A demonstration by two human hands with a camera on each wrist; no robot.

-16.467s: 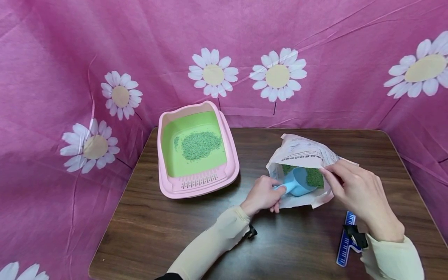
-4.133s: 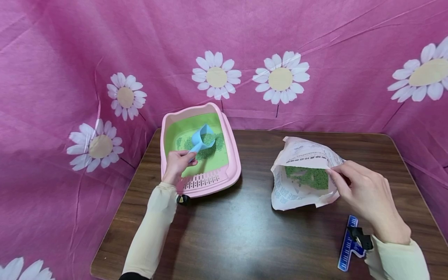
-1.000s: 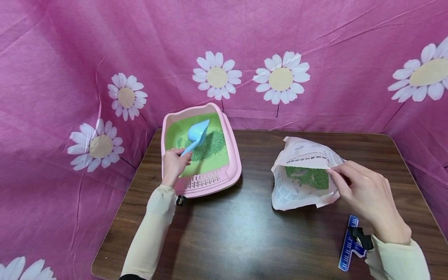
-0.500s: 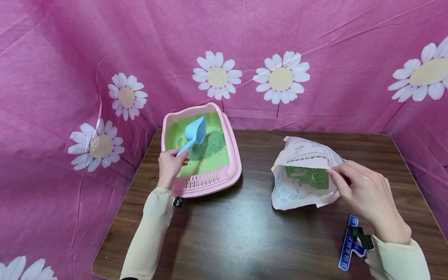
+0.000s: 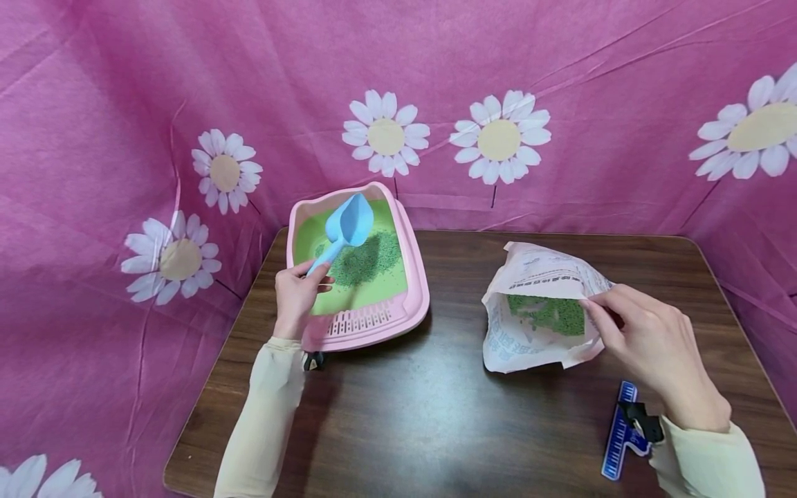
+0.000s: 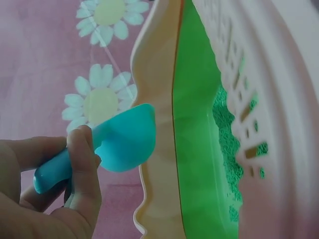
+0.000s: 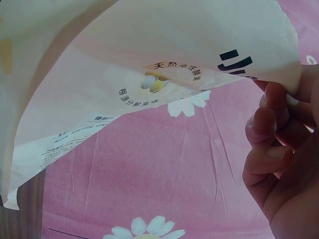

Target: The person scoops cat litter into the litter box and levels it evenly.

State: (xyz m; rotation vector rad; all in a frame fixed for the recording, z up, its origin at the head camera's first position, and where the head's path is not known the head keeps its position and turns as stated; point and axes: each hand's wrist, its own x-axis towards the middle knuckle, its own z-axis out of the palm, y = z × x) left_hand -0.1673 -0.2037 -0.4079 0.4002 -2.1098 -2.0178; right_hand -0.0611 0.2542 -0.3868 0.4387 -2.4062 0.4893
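My left hand (image 5: 297, 299) grips the handle of a light blue scoop (image 5: 351, 223), holding it above the pink litter box (image 5: 398, 315). The scoop's bowl is tilted, and no litter shows inside. Below it, green litter (image 5: 373, 259) lies spread on the box's green bottom. In the left wrist view, thumb and fingers close round the scoop handle (image 6: 54, 172), beside the box's wavy rim (image 6: 149, 64). To the right, my right hand (image 5: 654, 346) pinches the edge of a white paper bag (image 5: 542, 270). The bag's mouth faces me, with green litter (image 5: 557, 317) inside.
A blue sealing clip (image 5: 619, 432) lies on the brown wooden table (image 5: 436, 415) beside my right wrist. Behind the table hangs a pink cloth (image 5: 299, 83) printed with white daisies. The box stands at the back left, with a slotted front ledge (image 5: 358, 321).
Earlier the scoop was in the bag, then it carried litter over the box and tipped. Now it is raised, drawn slightly back and turned. The litter pile looks wider; my right hand stays on the bag.
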